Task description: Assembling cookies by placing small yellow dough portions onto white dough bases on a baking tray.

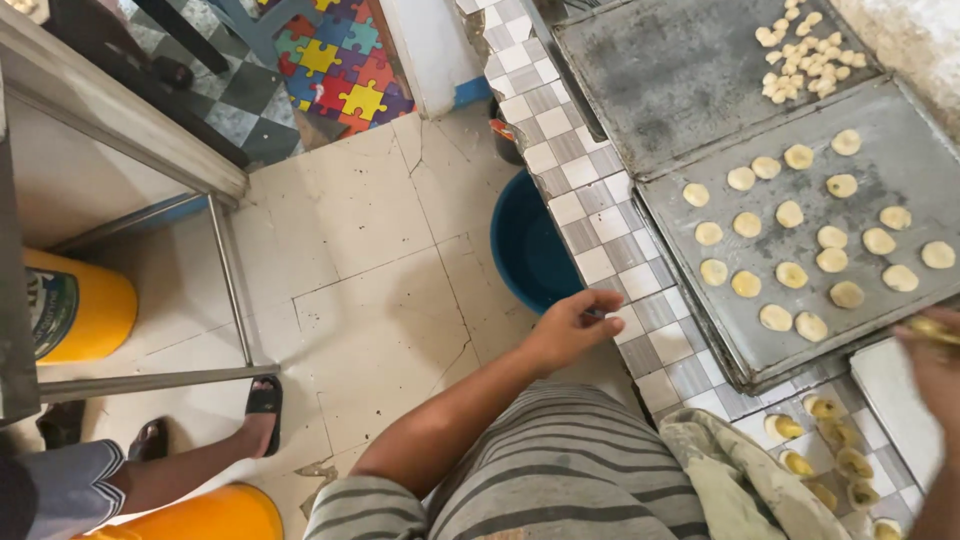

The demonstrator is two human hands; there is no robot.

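Head view, looking down: left hand (572,325) rests at edge of grey-and-white checked tile surface (590,215), fingers curled loosely, gripping nothing visible; thumb touches tile lip. Right hand (932,362) at frame's right edge, blurred, fingers closed on a small pale-yellow dough disc (934,330), held just over near corner of large dark metal baking tray (900,165). Tray carries approx. two dozen flat round pale dough pieces (790,214) in loose rows, spaced apart, none touching. Second dark metal tray (660,70) lies behind it, mostly bare, w/ cluster of small pale dough bits (800,55) at far right corner. Near the person, on surface: group of small yellow-filled dough cups (825,460) beside a crumpled grey-beige cloth (745,480). Below surface edge, on cracked cream floor tiles (360,260): dark blue round plastic tub (525,250), partly tucked under counter. Left side: yellow cylindrical container (80,305) under a metal-framed stand (150,380); another person's sandalled foot (262,405) nearby. Multicolour puzzle-piece mat (335,60) at top.
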